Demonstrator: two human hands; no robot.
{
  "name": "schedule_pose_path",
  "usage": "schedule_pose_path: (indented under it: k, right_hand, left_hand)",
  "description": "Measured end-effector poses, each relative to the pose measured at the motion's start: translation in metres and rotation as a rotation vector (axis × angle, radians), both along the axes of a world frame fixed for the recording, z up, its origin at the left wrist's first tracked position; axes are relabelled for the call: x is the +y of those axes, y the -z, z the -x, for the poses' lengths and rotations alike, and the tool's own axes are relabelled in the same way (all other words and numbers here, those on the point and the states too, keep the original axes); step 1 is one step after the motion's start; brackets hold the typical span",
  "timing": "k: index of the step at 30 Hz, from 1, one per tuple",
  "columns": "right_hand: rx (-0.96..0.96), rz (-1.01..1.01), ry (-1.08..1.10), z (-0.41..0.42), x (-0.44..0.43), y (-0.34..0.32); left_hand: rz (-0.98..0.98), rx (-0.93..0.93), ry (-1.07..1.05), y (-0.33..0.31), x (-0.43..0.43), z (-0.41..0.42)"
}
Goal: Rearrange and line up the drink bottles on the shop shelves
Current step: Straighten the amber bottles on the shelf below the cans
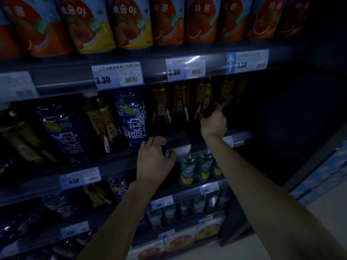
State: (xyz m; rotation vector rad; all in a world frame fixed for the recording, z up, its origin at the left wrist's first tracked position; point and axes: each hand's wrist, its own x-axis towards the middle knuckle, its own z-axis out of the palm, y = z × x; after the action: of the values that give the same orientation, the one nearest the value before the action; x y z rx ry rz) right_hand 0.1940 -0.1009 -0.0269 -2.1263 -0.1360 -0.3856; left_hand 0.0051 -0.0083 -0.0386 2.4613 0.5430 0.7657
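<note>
Several dark bottles with gold necks and red labels stand in a row on the middle shelf (187,141). My right hand (214,122) is wrapped around the body of one gold-necked bottle (205,98) near the right end of that row. My left hand (155,160) grips the base of another dark bottle (161,113) at the shelf's front edge. Left of it stands a blue bottle (132,117) with white characters, then one more gold-necked bottle (105,119).
Orange and yellow juice cans (131,21) fill the top shelf above price tags (118,76). Green-labelled bottles (197,168) sit on the shelf below my left hand. Boxed goods (180,241) line the bottom shelf. A dark shelf end panel (309,128) stands at right.
</note>
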Motion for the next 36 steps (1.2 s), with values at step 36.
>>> schedule_pose_path:
  k: [36]
  right_hand:
    - [-0.234, -0.198, -0.168, 0.079, -0.005, 0.010]
  left_hand:
    - [0.230, -0.101, 0.008, -0.021, 0.001, 0.015]
